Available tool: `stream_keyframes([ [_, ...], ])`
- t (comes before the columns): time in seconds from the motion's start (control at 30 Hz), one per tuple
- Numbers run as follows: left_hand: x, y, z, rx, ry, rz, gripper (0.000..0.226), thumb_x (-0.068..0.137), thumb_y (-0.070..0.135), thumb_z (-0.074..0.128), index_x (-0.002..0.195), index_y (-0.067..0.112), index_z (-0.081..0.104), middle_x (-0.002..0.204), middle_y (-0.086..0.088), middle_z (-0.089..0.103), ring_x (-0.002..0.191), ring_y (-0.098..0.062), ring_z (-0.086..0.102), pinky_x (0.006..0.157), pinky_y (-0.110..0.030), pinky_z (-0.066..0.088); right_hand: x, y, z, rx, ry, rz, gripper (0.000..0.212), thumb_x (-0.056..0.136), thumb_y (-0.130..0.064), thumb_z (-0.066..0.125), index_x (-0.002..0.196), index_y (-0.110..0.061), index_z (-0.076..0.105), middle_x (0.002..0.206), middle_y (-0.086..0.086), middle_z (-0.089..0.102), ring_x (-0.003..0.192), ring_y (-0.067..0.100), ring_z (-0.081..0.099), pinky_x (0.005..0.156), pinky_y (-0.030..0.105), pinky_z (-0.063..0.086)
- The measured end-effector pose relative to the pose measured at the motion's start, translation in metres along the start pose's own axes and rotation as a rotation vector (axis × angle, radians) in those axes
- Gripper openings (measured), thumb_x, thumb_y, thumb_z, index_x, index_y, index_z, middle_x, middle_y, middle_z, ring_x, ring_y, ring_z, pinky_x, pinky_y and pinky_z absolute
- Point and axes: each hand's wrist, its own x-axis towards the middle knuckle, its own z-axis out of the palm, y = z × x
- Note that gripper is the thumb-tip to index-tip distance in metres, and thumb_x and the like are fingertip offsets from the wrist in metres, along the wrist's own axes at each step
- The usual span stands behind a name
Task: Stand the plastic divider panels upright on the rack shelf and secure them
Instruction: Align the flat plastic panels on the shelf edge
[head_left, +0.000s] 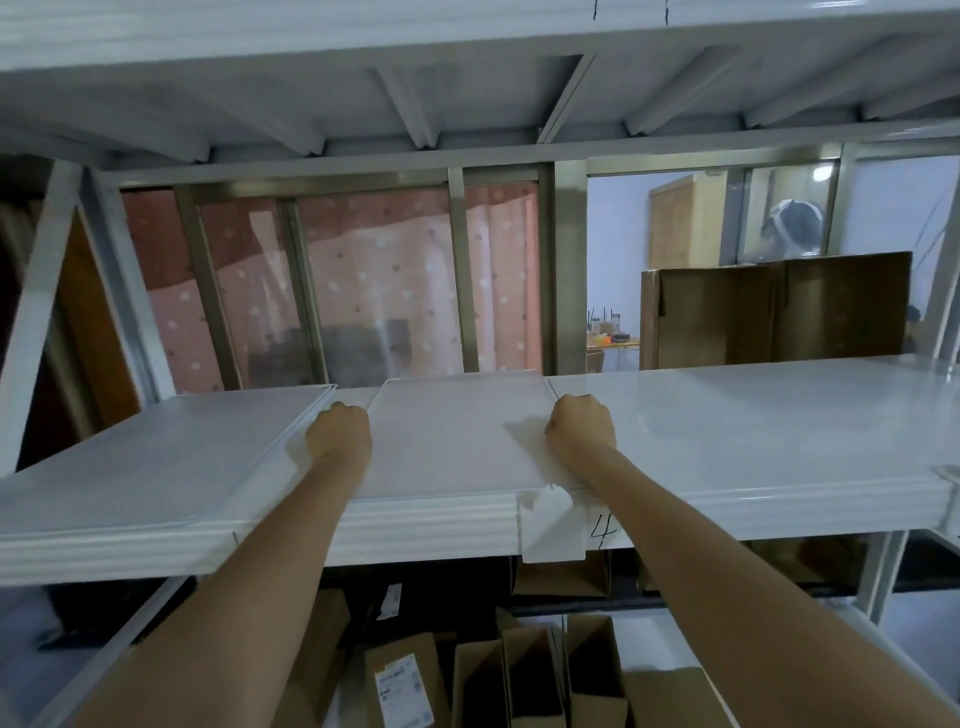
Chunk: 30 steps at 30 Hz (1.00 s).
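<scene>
A translucent white plastic divider panel (457, 431) lies flat on the white rack shelf (753, 447) in the middle of the view. My left hand (338, 431) grips its left edge with the fingers curled under. My right hand (581, 425) grips its right edge the same way. A tab of the panel (553, 530) hangs over the shelf's front lip, beside a handwritten "4". A stack of similar panels (166, 457) lies flat on the shelf to the left.
The upper shelf (467, 93) runs low overhead. Behind the rack are a window frame and a pink dotted curtain (374, 291). A large cardboard box (774, 312) stands at the back right, a person behind it. Cardboard boxes (540, 670) sit below.
</scene>
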Motion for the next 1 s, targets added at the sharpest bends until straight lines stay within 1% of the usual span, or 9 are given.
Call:
stream_keyframes([
  [0.07, -0.001, 0.0, -0.001, -0.002, -0.005, 0.005, 0.035, 0.094, 0.001, 0.043, 0.125, 0.007, 0.06, 0.125, -0.011, 0.058, 0.116, -0.027, 0.058, 0.092, -0.033, 0.049, 0.0, 0.001, 0.001, 0.002, 0.004, 0.006, 0.023, 0.087, -0.001, 0.046, 0.065, -0.009, 0.047, 0.088, 0.015, 0.062, 0.083, 0.031, 0.058, 0.07, 0.031, 0.045],
  [0.17, -0.002, 0.001, -0.002, 0.003, 0.004, 0.013, 0.036, 0.094, 0.001, 0.042, 0.125, 0.006, 0.06, 0.125, -0.011, 0.058, 0.117, -0.027, 0.057, 0.093, -0.034, 0.049, 0.002, 0.002, 0.003, 0.032, 0.015, 0.016, 0.017, 0.087, -0.003, 0.046, 0.083, -0.006, 0.062, 0.095, 0.016, 0.067, 0.085, 0.032, 0.061, 0.073, 0.033, 0.049],
  [0.27, -0.003, -0.001, -0.002, 0.008, 0.002, 0.018, 0.036, 0.095, 0.001, 0.043, 0.126, 0.007, 0.058, 0.126, -0.01, 0.056, 0.118, -0.027, 0.056, 0.094, -0.034, 0.048, 0.003, 0.003, 0.005, 0.056, 0.025, 0.024, 0.022, 0.087, -0.004, 0.046, 0.093, -0.002, 0.067, 0.095, 0.016, 0.068, 0.09, 0.035, 0.062, 0.075, 0.033, 0.05],
  [0.47, -0.002, 0.0, -0.003, 0.0, 0.004, 0.057, 0.035, 0.095, 0.002, 0.043, 0.127, 0.007, 0.058, 0.127, -0.01, 0.055, 0.118, -0.026, 0.055, 0.095, -0.034, 0.048, 0.002, 0.002, 0.005, 0.073, 0.027, 0.037, 0.019, 0.086, -0.004, 0.047, 0.088, -0.003, 0.066, 0.091, 0.015, 0.066, 0.08, 0.032, 0.058, 0.067, 0.03, 0.045],
  [0.57, 0.001, 0.002, -0.003, -0.005, 0.003, 0.074, 0.035, 0.094, 0.0, 0.044, 0.125, 0.006, 0.059, 0.126, -0.01, 0.055, 0.118, -0.026, 0.055, 0.095, -0.033, 0.048, -0.002, 0.002, 0.003, 0.054, 0.031, 0.041, 0.014, 0.087, -0.004, 0.047, 0.08, -0.007, 0.059, 0.086, 0.014, 0.062, 0.079, 0.031, 0.057, 0.065, 0.029, 0.041],
  [0.7, 0.004, 0.003, -0.001, -0.009, -0.001, 0.071, 0.035, 0.094, 0.0, 0.044, 0.125, 0.006, 0.059, 0.125, -0.01, 0.055, 0.118, -0.026, 0.055, 0.095, -0.033, 0.048, -0.006, 0.001, 0.001, 0.028, 0.024, 0.048, 0.013, 0.086, -0.003, 0.047, 0.078, -0.008, 0.056, 0.084, 0.012, 0.059, 0.082, 0.032, 0.059, 0.065, 0.029, 0.041],
  [0.77, 0.003, 0.0, -0.001, -0.005, -0.004, 0.071, 0.036, 0.094, 0.0, 0.042, 0.125, 0.005, 0.059, 0.126, -0.01, 0.055, 0.118, -0.027, 0.054, 0.096, -0.034, 0.047, -0.007, 0.0, 0.001, 0.024, 0.018, 0.047, 0.013, 0.085, -0.003, 0.048, 0.076, -0.008, 0.055, 0.083, 0.012, 0.06, 0.077, 0.03, 0.057, 0.064, 0.029, 0.043],
  [0.9, 0.001, -0.003, 0.0, 0.025, -0.003, 0.115, 0.036, 0.094, -0.001, 0.04, 0.124, 0.004, 0.059, 0.126, -0.01, 0.053, 0.118, -0.028, 0.053, 0.095, -0.036, 0.047, -0.006, 0.0, 0.002, 0.011, 0.022, 0.048, 0.014, 0.086, -0.006, 0.049, 0.082, -0.007, 0.062, 0.086, 0.011, 0.065, 0.076, 0.027, 0.059, 0.066, 0.03, 0.049],
  [1.0, -0.001, -0.008, -0.005, 0.054, -0.033, 0.174, 0.035, 0.095, -0.001, 0.041, 0.127, 0.001, 0.055, 0.129, -0.011, 0.051, 0.12, -0.028, 0.051, 0.095, -0.036, 0.047, -0.007, -0.004, -0.002, -0.092, 0.007, 0.028, 0.015, 0.087, -0.011, 0.051, 0.089, -0.008, 0.066, 0.084, 0.007, 0.062, 0.077, 0.024, 0.06, 0.068, 0.029, 0.051],
])
